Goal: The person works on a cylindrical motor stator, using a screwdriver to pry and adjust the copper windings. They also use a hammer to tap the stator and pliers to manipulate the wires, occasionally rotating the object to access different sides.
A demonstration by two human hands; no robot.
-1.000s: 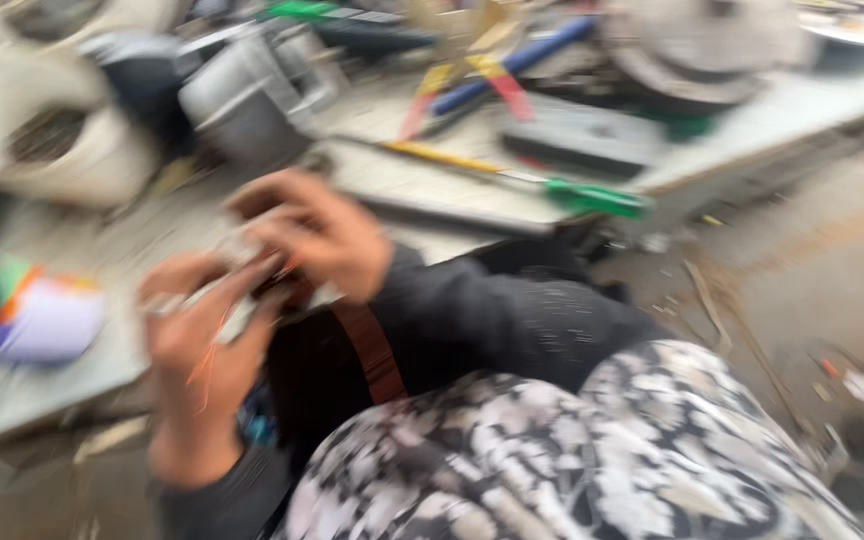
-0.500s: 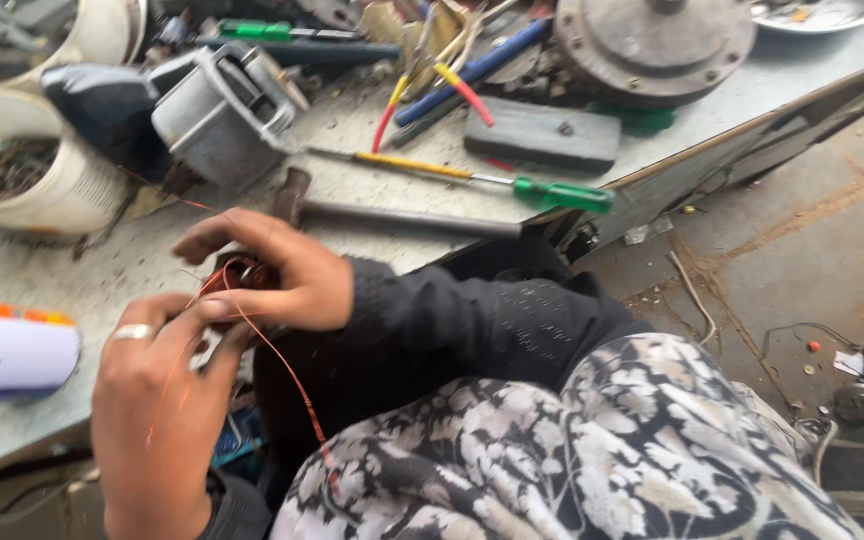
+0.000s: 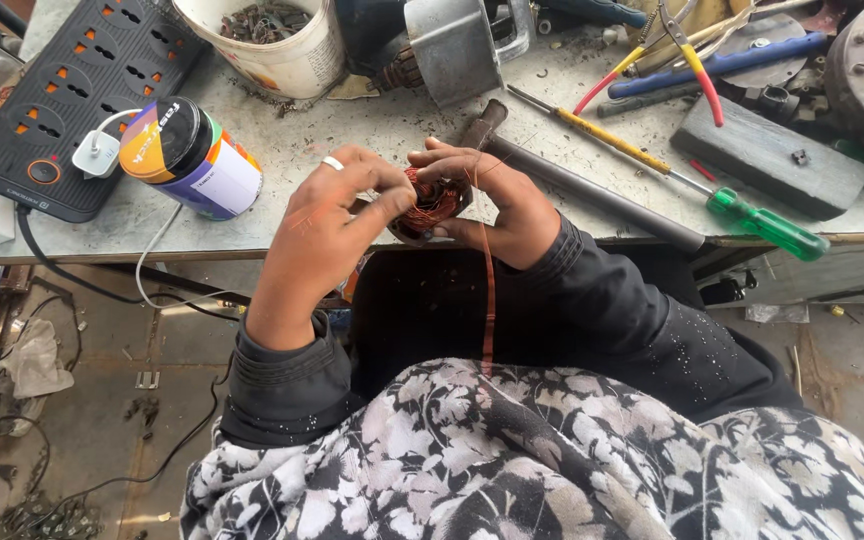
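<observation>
Gripping a small copper-wound coil (image 3: 430, 203) between both hands just above the near edge of the surface (image 3: 372, 135). Left hand (image 3: 327, 230) is curled round the coil's left side, fingers (image 3: 384, 190) pinched onto the windings; a ring is worn on one finger. Right hand (image 3: 497, 200) is cupped round the right side, fingers closed over the top. A loose strand of copper wire (image 3: 489, 290) is seen hanging from the coil down toward the lap.

Round the hands: a long metal bar (image 3: 592, 195) just beside the right hand, a green-handled screwdriver (image 3: 692, 185) beyond it, a capped cylindrical can (image 3: 192, 160) left of the left hand, a black power strip (image 3: 72, 90) with a white plug further left, a white tub of scrap (image 3: 277, 40) behind.

Risks, as judged: the thin strand could be snagged on a sleeve or kinked if pulled at an angle, and snapped. Windings could be loosened if the pinch is relaxed. With the coil held over the edge, a slip would send it to the floor.
</observation>
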